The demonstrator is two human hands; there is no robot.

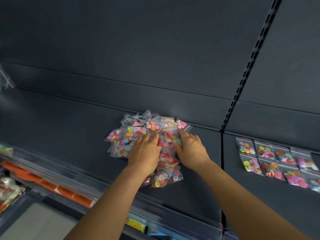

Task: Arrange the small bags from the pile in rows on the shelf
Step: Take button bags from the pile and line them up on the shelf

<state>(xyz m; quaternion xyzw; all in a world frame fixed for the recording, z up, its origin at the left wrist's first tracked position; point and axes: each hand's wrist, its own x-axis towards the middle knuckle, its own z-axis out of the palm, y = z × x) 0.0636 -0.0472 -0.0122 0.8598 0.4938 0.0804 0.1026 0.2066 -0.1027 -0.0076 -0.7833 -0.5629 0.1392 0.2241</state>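
Observation:
A pile of small clear bags (pixel 138 134) filled with coloured buttons lies on the dark shelf (pixel 60 122), near its back. Both my hands are on the pile. My left hand (pixel 144 154) lies palm down on the pile's middle, fingers reaching into the bags. My right hand (pixel 192 148) rests on the pile's right side with its fingers extended toward the far bags. Whether either hand holds a bag is hidden. On the shelf section to the right, two rows of laid-out bags (pixel 275 161) lie flat side by side.
A slotted upright (pixel 242 80) and a seam divide the left shelf section from the right one. Below the front edge, a lower shelf holds orange packets (pixel 52 186) and other goods at the lower left. A clear bag (pixel 5 78) shows at the far left.

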